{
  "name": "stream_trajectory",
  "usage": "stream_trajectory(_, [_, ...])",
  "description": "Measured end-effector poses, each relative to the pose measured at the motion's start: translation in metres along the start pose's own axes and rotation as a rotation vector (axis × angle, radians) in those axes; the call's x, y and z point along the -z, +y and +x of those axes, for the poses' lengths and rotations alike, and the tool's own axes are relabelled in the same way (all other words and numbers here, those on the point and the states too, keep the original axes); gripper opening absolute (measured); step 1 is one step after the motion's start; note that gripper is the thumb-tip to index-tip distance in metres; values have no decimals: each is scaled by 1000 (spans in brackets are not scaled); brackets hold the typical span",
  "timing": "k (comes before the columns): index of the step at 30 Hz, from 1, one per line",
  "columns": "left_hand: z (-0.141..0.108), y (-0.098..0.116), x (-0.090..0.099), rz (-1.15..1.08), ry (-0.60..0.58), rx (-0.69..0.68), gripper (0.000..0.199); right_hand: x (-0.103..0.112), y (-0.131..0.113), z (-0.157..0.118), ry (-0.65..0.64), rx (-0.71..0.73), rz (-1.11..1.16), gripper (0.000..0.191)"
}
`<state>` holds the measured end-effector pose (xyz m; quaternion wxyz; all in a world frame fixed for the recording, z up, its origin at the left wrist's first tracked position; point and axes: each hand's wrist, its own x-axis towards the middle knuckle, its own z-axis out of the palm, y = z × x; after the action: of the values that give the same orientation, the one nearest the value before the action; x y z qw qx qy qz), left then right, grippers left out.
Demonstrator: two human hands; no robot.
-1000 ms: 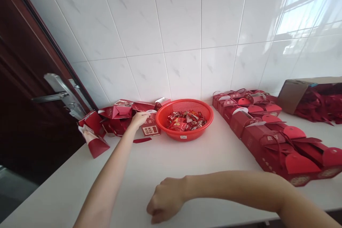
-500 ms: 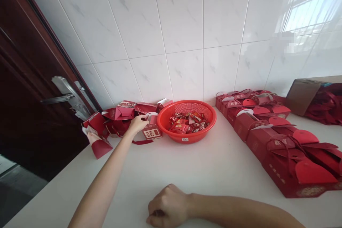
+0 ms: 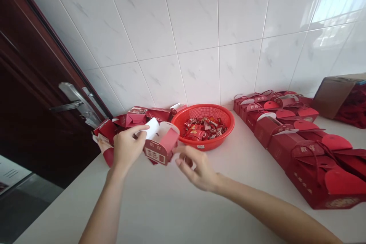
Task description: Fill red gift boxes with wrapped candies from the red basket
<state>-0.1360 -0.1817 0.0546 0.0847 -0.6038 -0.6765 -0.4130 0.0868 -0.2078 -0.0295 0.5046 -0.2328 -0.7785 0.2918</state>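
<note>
Above the table, my left hand (image 3: 130,146) pinches the white inner side of a flap on a small red gift box (image 3: 164,142). The box is tilted with its top open, showing a pale inside and a printed front panel. My right hand (image 3: 198,166) is at the box's lower right corner, thumb and index finger apart, the other fingers curled. Blur hides whether its fingertips touch the cardboard. Just behind the box stands a red plastic basket (image 3: 204,145) holding small wrapped sweets (image 3: 204,127).
More red boxes (image 3: 137,116), partly folded, lie against the tiled wall at the left. Rows of closed red gift boxes (image 3: 303,160) line the right side. A brown carton (image 3: 328,97) with dark red contents stands at far right. A dark door (image 3: 34,84) borders the left edge.
My left hand has lifted the box off the table and brought it nearer. My right hand has risen from the table's front to the box, its fist loosened.
</note>
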Motion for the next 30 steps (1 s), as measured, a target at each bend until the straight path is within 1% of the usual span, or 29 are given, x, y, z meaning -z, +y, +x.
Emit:
stream_trajectory(2, [-16, 18, 0, -113, -61, -112, 32, 20, -12, 9, -13, -56, -21, 37])
stream_trajectory(5, [-43, 41, -10, -253, -137, -291, 33, 43, -20, 6, -121, -125, -111, 38])
stream_trajectory(7, [-60, 50, -18, -316, -144, -373, 32, 53, -21, -6, -171, -161, -196, 40])
stream_trajectory(9, [-76, 53, -26, -375, -130, -427, 30, 61, -20, -24, -183, -210, -242, 42])
stream_trajectory(12, [-95, 51, -34, -456, -109, -437, 27, 72, -19, -54, -152, -336, -170, 41])
stream_trajectory(14, [-104, 48, -38, -513, -114, -366, 25, 78, -17, -71, -90, -401, -102, 39])
stream_trajectory(15, [-107, 46, -40, -543, -132, -303, 24, 80, -16, -77, -56, -416, -68, 37])
stream_trajectory(17, [-111, 41, -43, -607, -193, -134, 24, 84, -11, -87, 0, -439, 26, 32])
stream_trajectory(19, [-111, 37, -46, -663, -272, 71, 27, 86, -4, -91, 34, -493, 164, 30])
stream_trajectory(22, [-108, 31, -52, -744, -386, 344, 37, 83, 8, -91, 51, -595, 384, 38])
stream_trajectory(24, [-106, 29, -54, -778, -458, 462, 49, 80, 13, -89, 51, -637, 485, 46])
stream_trajectory(25, [-106, 28, -55, -782, -491, 498, 56, 79, 15, -88, 49, -652, 516, 49])
stream_trajectory(27, [-106, 25, -52, -765, -547, 523, 66, 79, 16, -87, 34, -672, 545, 53])
stream_trajectory(30, [-107, 15, -47, -724, -646, 482, 71, 85, 17, -86, -32, -680, 545, 56])
